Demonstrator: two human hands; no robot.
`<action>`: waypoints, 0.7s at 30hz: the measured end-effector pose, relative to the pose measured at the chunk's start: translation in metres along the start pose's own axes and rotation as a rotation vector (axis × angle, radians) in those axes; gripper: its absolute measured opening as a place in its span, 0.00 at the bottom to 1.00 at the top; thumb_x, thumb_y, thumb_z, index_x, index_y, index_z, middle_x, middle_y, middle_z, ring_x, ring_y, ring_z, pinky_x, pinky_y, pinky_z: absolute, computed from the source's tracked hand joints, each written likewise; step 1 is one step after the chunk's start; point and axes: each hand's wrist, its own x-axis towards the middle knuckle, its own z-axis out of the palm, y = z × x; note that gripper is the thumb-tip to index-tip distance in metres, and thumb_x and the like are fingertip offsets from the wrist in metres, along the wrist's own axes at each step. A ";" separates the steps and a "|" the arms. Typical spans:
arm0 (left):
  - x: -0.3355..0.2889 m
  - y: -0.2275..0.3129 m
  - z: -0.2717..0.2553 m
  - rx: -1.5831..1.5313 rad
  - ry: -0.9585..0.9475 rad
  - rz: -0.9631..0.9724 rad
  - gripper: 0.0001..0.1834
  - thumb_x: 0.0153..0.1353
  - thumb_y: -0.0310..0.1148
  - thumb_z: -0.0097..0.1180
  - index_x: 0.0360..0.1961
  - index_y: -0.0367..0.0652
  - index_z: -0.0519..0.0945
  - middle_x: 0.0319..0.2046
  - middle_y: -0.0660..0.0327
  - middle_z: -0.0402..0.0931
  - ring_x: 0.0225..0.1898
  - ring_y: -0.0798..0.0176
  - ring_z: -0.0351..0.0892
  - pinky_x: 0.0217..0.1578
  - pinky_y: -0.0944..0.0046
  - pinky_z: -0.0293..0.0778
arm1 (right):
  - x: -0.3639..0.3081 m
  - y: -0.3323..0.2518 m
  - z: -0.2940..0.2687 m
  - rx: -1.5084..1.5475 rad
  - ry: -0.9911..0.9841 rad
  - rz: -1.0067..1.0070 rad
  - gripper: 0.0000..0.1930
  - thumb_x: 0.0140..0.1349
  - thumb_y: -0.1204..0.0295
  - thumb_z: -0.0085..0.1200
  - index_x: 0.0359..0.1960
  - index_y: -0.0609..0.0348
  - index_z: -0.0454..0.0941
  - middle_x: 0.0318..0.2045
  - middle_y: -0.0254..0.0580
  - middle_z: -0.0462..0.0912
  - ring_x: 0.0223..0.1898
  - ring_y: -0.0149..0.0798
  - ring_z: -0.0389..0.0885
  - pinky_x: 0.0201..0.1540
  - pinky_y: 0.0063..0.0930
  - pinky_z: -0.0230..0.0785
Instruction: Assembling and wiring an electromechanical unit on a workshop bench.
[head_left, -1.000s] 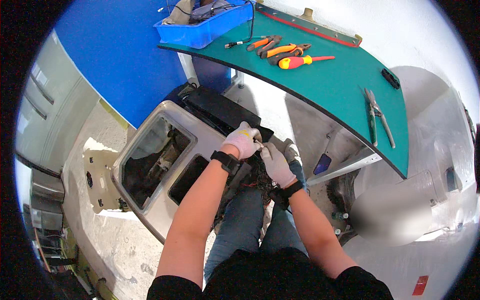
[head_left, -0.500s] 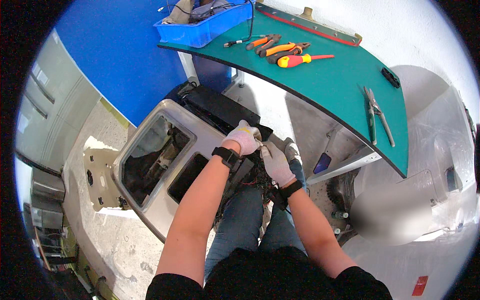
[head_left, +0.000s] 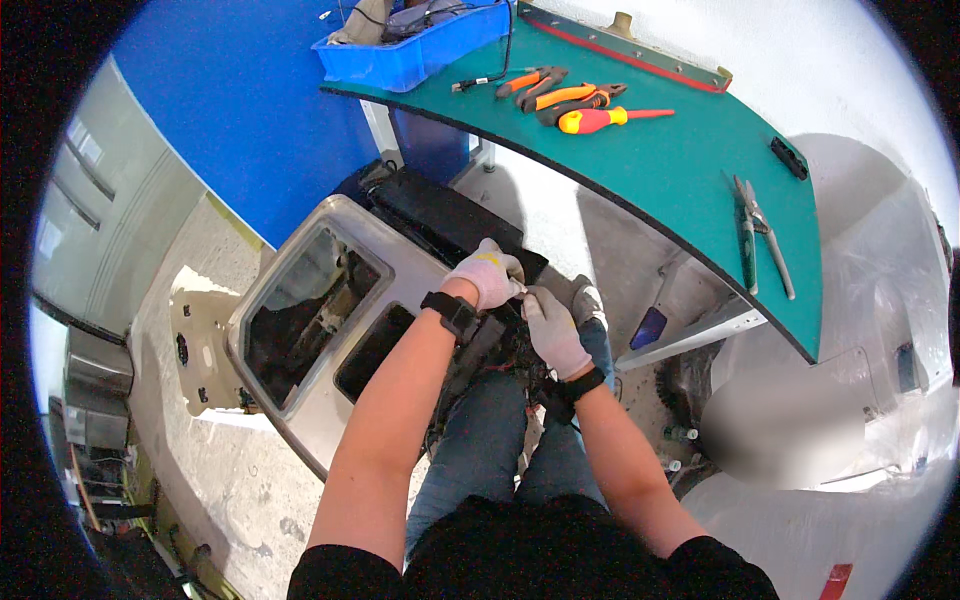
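Observation:
Both hands wear pale knitted gloves and meet above my lap. My left hand [head_left: 486,277] is closed, its thumb and fingers pinched around something small and whitish that I cannot make out. Right beside it, my right hand [head_left: 553,331] is also closed, fingertips at the same small thing. Below the hands lies a dark tangle of wires [head_left: 520,350] between my knees, partly hidden by the gloves. Just beyond my left hand is a long black box-like unit [head_left: 445,215]. A beige panel with two openings [head_left: 335,395] stands to the left of my arm.
A green-topped table [head_left: 660,175] carries pliers [head_left: 570,97], a red and yellow screwdriver [head_left: 600,120], snips [head_left: 755,235] and a black part [head_left: 788,157]. A blue bin [head_left: 400,65] with cables sits at its left end. Plastic-wrapped material [head_left: 880,280] stands at right.
The hands keep the same pinched pose, close together. The whole view has shifted very slightly; nothing is visibly taken up or let go.

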 end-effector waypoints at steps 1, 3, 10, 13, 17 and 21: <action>0.002 -0.004 0.003 0.004 0.015 0.011 0.17 0.53 0.45 0.56 0.42 0.51 0.82 0.46 0.44 0.69 0.49 0.44 0.70 0.54 0.56 0.68 | 0.001 -0.002 -0.001 -0.009 -0.020 0.017 0.15 0.67 0.66 0.42 0.46 0.65 0.72 0.32 0.52 0.76 0.37 0.47 0.75 0.41 0.34 0.67; 0.005 -0.010 0.006 0.009 0.028 0.023 0.17 0.53 0.45 0.56 0.42 0.52 0.82 0.45 0.44 0.70 0.48 0.44 0.70 0.54 0.56 0.68 | 0.004 -0.003 0.000 -0.016 -0.038 0.034 0.16 0.66 0.65 0.42 0.46 0.65 0.72 0.39 0.62 0.78 0.45 0.58 0.77 0.47 0.41 0.68; 0.005 -0.007 -0.006 -0.013 -0.021 0.074 0.15 0.53 0.44 0.56 0.39 0.53 0.84 0.42 0.46 0.72 0.50 0.46 0.70 0.54 0.58 0.67 | 0.012 0.011 -0.003 -0.076 -0.058 -0.017 0.16 0.67 0.63 0.42 0.43 0.65 0.72 0.38 0.62 0.78 0.43 0.61 0.76 0.45 0.43 0.68; 0.007 -0.013 -0.002 -0.004 -0.003 0.119 0.15 0.53 0.44 0.55 0.39 0.54 0.84 0.41 0.47 0.73 0.49 0.47 0.70 0.54 0.58 0.67 | 0.012 0.013 -0.001 -0.066 -0.085 -0.019 0.16 0.67 0.63 0.42 0.43 0.65 0.72 0.37 0.62 0.78 0.43 0.62 0.75 0.44 0.44 0.68; 0.006 -0.012 0.000 -0.006 0.016 0.096 0.14 0.53 0.43 0.55 0.39 0.54 0.84 0.40 0.48 0.74 0.49 0.48 0.70 0.54 0.59 0.67 | 0.012 0.012 -0.001 -0.074 -0.105 0.002 0.16 0.67 0.63 0.40 0.43 0.65 0.71 0.37 0.62 0.78 0.43 0.62 0.75 0.45 0.45 0.67; 0.005 -0.011 -0.001 -0.020 0.011 0.086 0.14 0.53 0.43 0.55 0.39 0.54 0.84 0.40 0.49 0.74 0.49 0.48 0.70 0.54 0.59 0.67 | 0.013 0.011 -0.002 -0.093 -0.103 -0.014 0.17 0.67 0.62 0.40 0.44 0.65 0.71 0.37 0.62 0.78 0.43 0.62 0.75 0.45 0.45 0.67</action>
